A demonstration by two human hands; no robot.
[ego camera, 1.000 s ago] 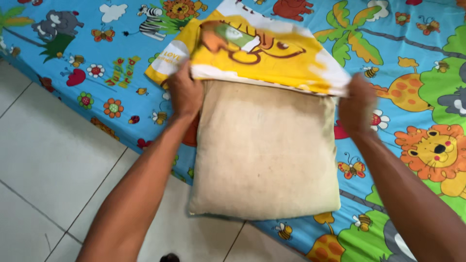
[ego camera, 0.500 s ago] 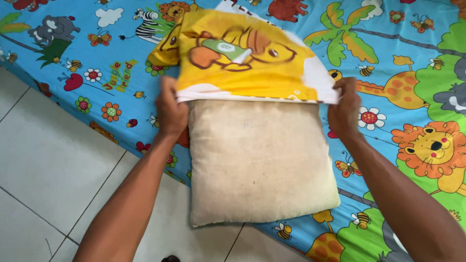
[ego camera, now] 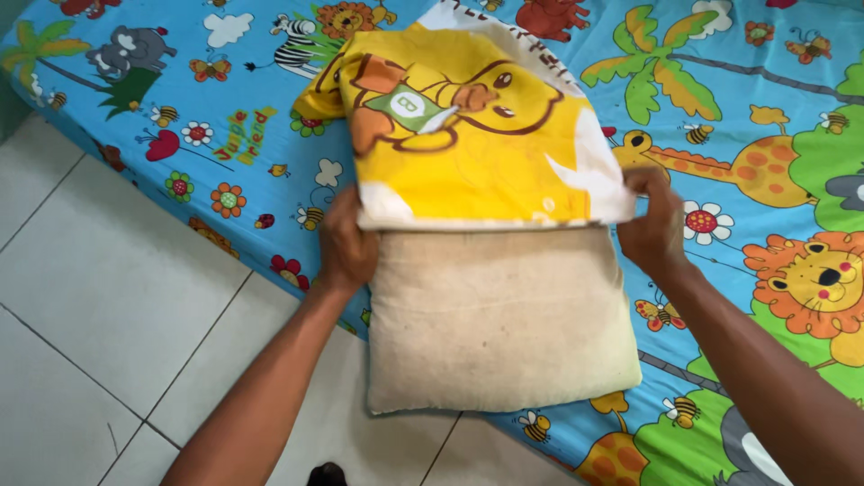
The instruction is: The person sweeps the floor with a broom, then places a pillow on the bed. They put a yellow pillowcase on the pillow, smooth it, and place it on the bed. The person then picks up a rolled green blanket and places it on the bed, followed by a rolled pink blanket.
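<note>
Now the pillow [ego camera: 499, 319] lies at the edge of the bed [ego camera: 765, 108], and its lower corner on the person's left side hangs a little over the floor [ego camera: 108, 297]. It is a plain beige pillow, about half covered. The case [ego camera: 468, 135] is yellow with a cartoon animal on it, and its open mouth sits across the middle of the pillow, so the upper half is inside and the lower half is bare.

The left hand [ego camera: 349, 243] is at the left side of the pillow, just at the mouth of the case. Its fingers are closed on the edge of the case. The right hand [ego camera: 655, 225] is at the right side, on the same line, and its fingers also pinch the edge of the case. Both arms come up from below, one on each side of the pillow.

Around the pillow there is free room. To the left of the bed the floor is of pale tiles with dark joints, and nothing stands on it near the pillow. At the bottom edge of the view one small dark thing [ego camera: 326, 474] shows on the floor; I cannot tell what it is. To the right and above, the sheet [ego camera: 216, 144] is blue with lions, giraffes, flowers and bees, and it lies flat. The far end of the case rests loose on this sheet.
</note>
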